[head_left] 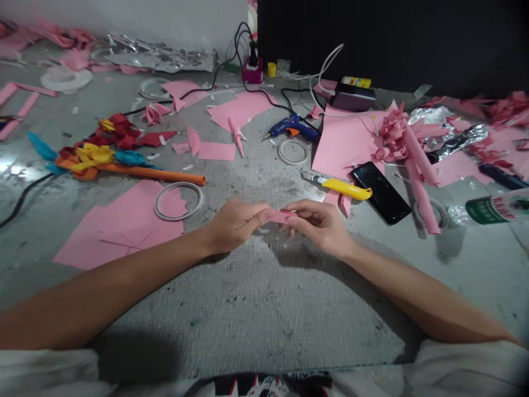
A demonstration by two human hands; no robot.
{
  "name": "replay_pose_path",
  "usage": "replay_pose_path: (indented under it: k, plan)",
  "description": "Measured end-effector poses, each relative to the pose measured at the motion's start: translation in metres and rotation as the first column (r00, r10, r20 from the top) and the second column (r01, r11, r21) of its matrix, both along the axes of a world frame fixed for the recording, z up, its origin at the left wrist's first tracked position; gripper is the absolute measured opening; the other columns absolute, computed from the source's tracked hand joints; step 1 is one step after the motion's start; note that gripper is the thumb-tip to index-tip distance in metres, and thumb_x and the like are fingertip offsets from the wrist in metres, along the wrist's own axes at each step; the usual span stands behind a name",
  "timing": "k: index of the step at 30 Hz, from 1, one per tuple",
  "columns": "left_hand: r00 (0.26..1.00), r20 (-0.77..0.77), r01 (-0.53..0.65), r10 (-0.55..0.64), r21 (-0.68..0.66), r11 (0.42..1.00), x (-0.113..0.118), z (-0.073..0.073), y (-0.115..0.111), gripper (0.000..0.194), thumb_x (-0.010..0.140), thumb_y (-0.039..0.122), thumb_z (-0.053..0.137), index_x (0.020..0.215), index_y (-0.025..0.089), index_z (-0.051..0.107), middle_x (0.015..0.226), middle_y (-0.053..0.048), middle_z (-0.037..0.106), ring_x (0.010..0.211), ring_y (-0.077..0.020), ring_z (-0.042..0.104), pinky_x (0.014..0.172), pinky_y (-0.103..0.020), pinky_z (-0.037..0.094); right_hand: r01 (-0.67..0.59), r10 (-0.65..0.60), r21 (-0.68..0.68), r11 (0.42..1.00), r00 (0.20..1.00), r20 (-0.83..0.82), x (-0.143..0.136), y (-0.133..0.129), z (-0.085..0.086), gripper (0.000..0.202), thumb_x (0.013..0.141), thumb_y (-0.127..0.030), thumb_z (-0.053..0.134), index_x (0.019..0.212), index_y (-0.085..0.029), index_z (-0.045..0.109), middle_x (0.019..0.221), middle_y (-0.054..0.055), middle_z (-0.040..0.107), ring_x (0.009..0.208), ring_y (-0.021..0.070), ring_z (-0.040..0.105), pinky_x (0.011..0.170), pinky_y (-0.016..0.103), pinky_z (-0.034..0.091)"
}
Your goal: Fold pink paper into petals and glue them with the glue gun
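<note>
Between both hands, just over the table, is a small narrow piece of pink paper [279, 216]. My left hand [235, 223] pinches its left end, fingers closed. The right end sits between the thumb and fingers of my right hand [320, 227]. Whether the paper is folded or rolled is hard to make out. Close to my right hand lies a yellow utility knife [345, 188] with its blade out, beside a black phone [381, 192]. A tape roll [179, 201] rests on pink paper sheets [111, 231] near my left forearm.
A blue hot glue gun [292, 128] and another tape roll [293, 151] lie ahead. To the left are orange, red and yellow paper flowers [97, 156]. Pink paper flowers [394, 132] with rolled stems and a plastic bottle [496, 207] are at right. Cables run from a purple plug adapter [252, 71].
</note>
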State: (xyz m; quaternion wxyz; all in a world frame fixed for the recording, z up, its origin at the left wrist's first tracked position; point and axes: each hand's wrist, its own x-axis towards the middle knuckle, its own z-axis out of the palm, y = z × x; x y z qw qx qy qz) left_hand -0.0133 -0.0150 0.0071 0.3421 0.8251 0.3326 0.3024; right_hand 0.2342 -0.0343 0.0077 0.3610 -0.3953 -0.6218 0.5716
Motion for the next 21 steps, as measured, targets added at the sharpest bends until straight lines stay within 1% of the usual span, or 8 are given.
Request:
replay_pose_path:
  k: [1,3,6,9,11,13,18,21]
  plan:
    - [1.0,-0.009,0.018,-0.018,0.008,1.0,0.001,0.0,0.0,0.035,0.111,0.032,0.046,0.082,0.021,0.064,0.058,0.007,0.05,0.049,-0.0098,0.048,0.054,-0.025,0.034,-0.026,0.026,0.008,1.0,1.0,0.016,0.0,0.0,0.001,0.027,0.1,-0.047,0.078,0.107,-0.021,0.083,0.084,0.004,0.085,0.06,0.0153,0.072,0.059,0.029,0.058]
    - [0.999,-0.024,0.032,-0.032,0.003,0.999,0.002,0.0,0.0,0.034,0.111,0.033,0.047,0.086,0.021,0.067,0.059,0.007,0.053,0.05,-0.0096,0.05,0.055,-0.024,0.034,-0.051,0.046,0.055,0.997,0.996,0.074,-0.001,0.001,0.003,0.03,0.101,-0.048,0.076,0.093,-0.021,0.084,0.074,0.003,0.081,0.055,0.014,0.068,0.056,0.028,0.055]
    - [0.999,-0.051,-0.004,0.003,-0.013,1.0,0.003,0.0,0.001,0.035,0.111,0.036,0.051,0.083,0.021,0.066,0.058,0.007,0.052,0.051,-0.0099,0.049,0.054,-0.024,0.034,-0.024,0.007,0.126,0.992,0.991,0.131,-0.002,0.001,0.004,0.038,0.104,-0.048,0.07,0.081,-0.021,0.081,0.062,0.001,0.073,0.05,0.0133,0.064,0.053,0.028,0.05]
    - [0.996,-0.088,-0.017,0.024,0.081,0.997,0.001,-0.002,0.001,0.039,0.111,0.038,0.052,0.077,0.021,0.06,0.055,0.006,0.047,0.048,-0.011,0.045,0.052,-0.026,0.028,-0.012,-0.011,0.151,0.988,0.989,0.149,-0.001,0.001,0.003,0.038,0.104,-0.047,0.07,0.08,-0.02,0.08,0.064,0.001,0.074,0.049,0.0137,0.063,0.053,0.029,0.049]
    - [0.993,-0.106,-0.027,0.045,0.158,0.987,-0.001,-0.004,0.0,0.042,0.112,0.039,0.05,0.074,0.022,0.057,0.053,0.006,0.043,0.047,-0.0117,0.042,0.051,-0.028,0.025,-0.028,0.002,0.148,0.989,0.985,0.17,0.001,0.001,0.002,0.038,0.105,-0.046,0.068,0.08,-0.02,0.08,0.068,0.003,0.076,0.052,0.0141,0.065,0.054,0.029,0.05]
    - [0.991,-0.118,-0.033,0.057,0.195,0.98,-0.001,-0.005,-0.002,0.044,0.113,0.04,0.048,0.073,0.022,0.056,0.052,0.006,0.041,0.045,-0.012,0.04,0.051,-0.029,0.024,-0.057,0.031,0.133,0.99,0.982,0.188,0.002,0.002,0.002,0.037,0.106,-0.045,0.067,0.081,-0.02,0.08,0.071,0.003,0.077,0.055,0.0145,0.066,0.056,0.029,0.05]
    - [0.991,-0.13,0.012,0.013,0.19,0.982,0.002,-0.003,-0.008,0.045,0.113,0.038,0.047,0.072,0.022,0.055,0.052,0.005,0.046,0.046,-0.0117,0.043,0.051,-0.029,0.027,-0.141,0.108,0.15,0.979,0.971,0.212,0.003,0.002,0.006,0.031,0.105,-0.037,0.066,0.083,-0.019,0.08,0.071,0.003,0.077,0.058,0.0144,0.065,0.054,0.027,0.045]
    - [0.996,-0.073,-0.034,0.046,0.161,0.986,0.004,-0.002,-0.01,0.041,0.112,0.036,0.051,0.077,0.022,0.064,0.053,0.006,0.053,0.046,-0.0105,0.047,0.05,-0.027,0.032,-0.144,0.129,0.103,0.984,0.982,0.139,0.003,0.003,0.007,0.033,0.105,-0.043,0.067,0.084,-0.02,0.079,0.072,0.003,0.077,0.057,0.0144,0.067,0.056,0.027,0.05]
